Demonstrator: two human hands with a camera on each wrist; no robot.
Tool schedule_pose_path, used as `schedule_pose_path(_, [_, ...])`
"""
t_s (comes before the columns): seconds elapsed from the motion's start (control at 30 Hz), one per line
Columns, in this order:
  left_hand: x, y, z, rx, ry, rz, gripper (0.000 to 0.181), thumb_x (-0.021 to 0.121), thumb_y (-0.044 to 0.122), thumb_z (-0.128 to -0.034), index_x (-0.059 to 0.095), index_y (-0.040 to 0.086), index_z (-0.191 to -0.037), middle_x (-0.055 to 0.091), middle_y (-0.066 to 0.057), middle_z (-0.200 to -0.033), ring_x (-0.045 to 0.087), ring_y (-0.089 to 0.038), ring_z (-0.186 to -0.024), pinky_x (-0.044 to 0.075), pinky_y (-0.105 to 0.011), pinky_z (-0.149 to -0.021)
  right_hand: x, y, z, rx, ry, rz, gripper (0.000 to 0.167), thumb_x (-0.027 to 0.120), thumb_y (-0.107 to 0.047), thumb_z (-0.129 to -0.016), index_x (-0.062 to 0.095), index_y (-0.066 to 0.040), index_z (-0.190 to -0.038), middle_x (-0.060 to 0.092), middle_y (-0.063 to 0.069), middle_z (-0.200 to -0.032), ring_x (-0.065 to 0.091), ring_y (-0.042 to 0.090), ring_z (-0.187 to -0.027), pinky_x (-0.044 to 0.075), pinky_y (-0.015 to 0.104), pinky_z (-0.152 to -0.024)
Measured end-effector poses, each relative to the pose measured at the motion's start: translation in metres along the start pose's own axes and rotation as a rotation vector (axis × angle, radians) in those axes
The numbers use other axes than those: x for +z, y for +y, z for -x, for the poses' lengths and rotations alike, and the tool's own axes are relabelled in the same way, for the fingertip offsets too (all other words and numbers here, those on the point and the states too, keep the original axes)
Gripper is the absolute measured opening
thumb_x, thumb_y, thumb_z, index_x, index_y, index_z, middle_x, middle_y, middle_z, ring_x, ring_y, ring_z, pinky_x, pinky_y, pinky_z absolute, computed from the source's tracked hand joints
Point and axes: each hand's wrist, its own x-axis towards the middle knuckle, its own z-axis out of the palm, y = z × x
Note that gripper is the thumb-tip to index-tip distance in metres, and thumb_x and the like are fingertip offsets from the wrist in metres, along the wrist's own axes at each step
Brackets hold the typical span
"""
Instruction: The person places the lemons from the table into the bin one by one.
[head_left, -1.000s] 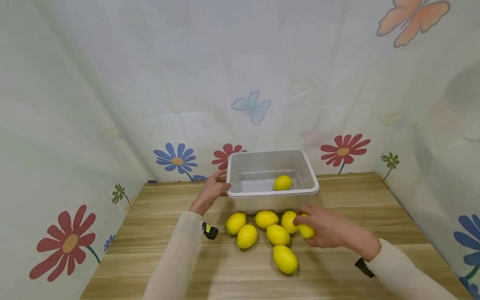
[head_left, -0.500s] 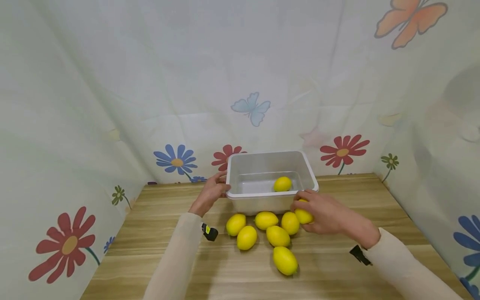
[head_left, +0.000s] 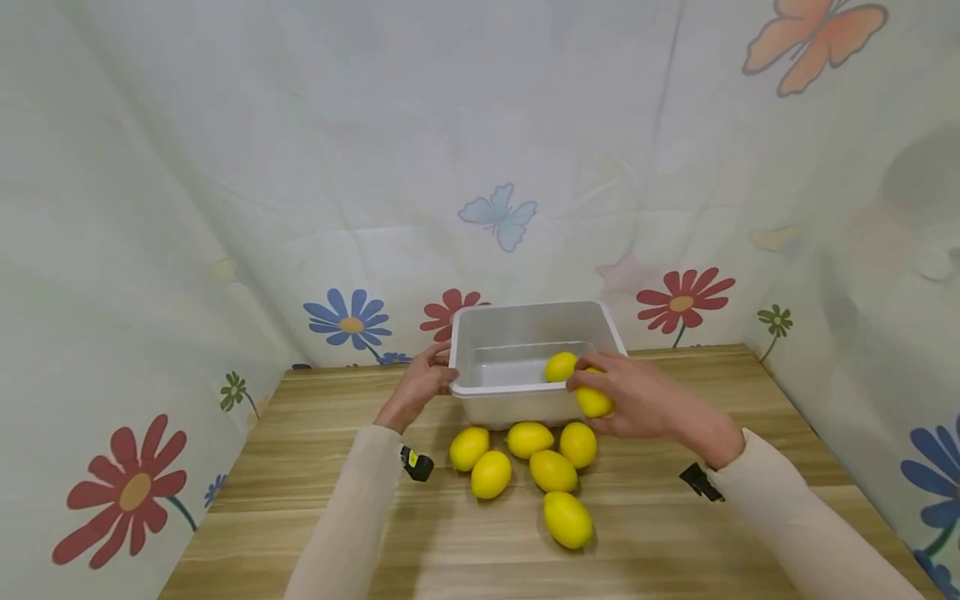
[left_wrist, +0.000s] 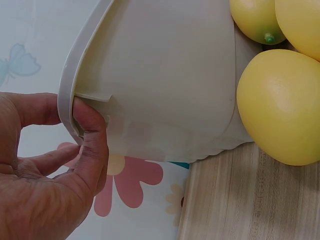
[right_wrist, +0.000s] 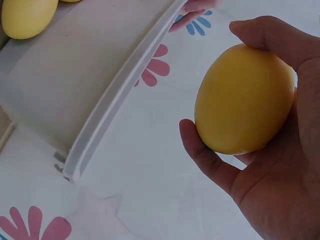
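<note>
A white plastic bin [head_left: 517,407] stands at the back of the table with one lemon [head_left: 560,367] inside, toward its right. At the bin's left rim, my left hand [head_left: 417,387] pinches the edge between thumb and fingers; the left wrist view shows this rim [left_wrist: 66,85] grip closely. My right hand [head_left: 648,398] holds another lemon [right_wrist: 245,100], thumb on one side and fingers curled on the other. That lemon is raised at the bin's front right rim, and the hand hides this corner.
Several loose lemons [head_left: 553,472] lie on the wooden table [head_left: 315,492] in front of the bin, one of them nearer the front edge [head_left: 567,520]. A flower-printed curtain [head_left: 397,250] rises directly behind the bin and along both sides.
My right hand has lifted its lemon from beside the loose ones up and leftward to the bin's front right rim. The left hand has kept its hold on the bin.
</note>
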Motion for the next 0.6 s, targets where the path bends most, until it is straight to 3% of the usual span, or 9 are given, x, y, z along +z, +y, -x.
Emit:
schedule_pose_path(0.27, [0.001, 0.0, -0.001, -0.01, -0.009, 0.01, 0.063, 0.062, 0.009, -0.0898, 0.043, 0.024, -0.148, 0.051, -0.02, -0.139, 0.059, -0.033, -0.11, 0.058, -0.038, -0.085, -0.006, 0.002, -0.015, 0.003, 0.009, -0.011, 0.038, 0.08, -0.026, -0.076, 0.067, -0.023, -0.112, 0.06, 0.002, -0.118, 0.058, 0.021, -0.102, 0.055, 0.037, -0.084])
schedule_pose_path(0.43, [0.001, -0.001, 0.0, 0.006, -0.008, 0.009, 0.062, 0.064, 0.01, -0.0892, 0.045, 0.023, -0.146, 0.056, -0.016, -0.135, 0.062, -0.033, -0.11, 0.058, -0.041, -0.086, -0.008, 0.004, -0.025, -0.001, 0.033, -0.006, 0.037, 0.08, -0.026, -0.075, 0.068, -0.022, -0.109, 0.061, 0.001, -0.112, 0.058, 0.02, -0.095, 0.056, 0.035, -0.079])
schedule_pose_path(0.6, [0.001, 0.0, 0.0, -0.018, 0.004, 0.001, 0.065, 0.064, 0.01, -0.0888, 0.042, 0.022, -0.149, 0.054, -0.016, -0.136, 0.059, -0.035, -0.113, 0.058, -0.04, -0.088, -0.011, 0.005, -0.036, 0.04, 0.041, -0.008, 0.039, 0.082, -0.027, -0.076, 0.067, -0.02, -0.112, 0.061, 0.004, -0.115, 0.058, 0.023, -0.098, 0.057, 0.038, -0.08])
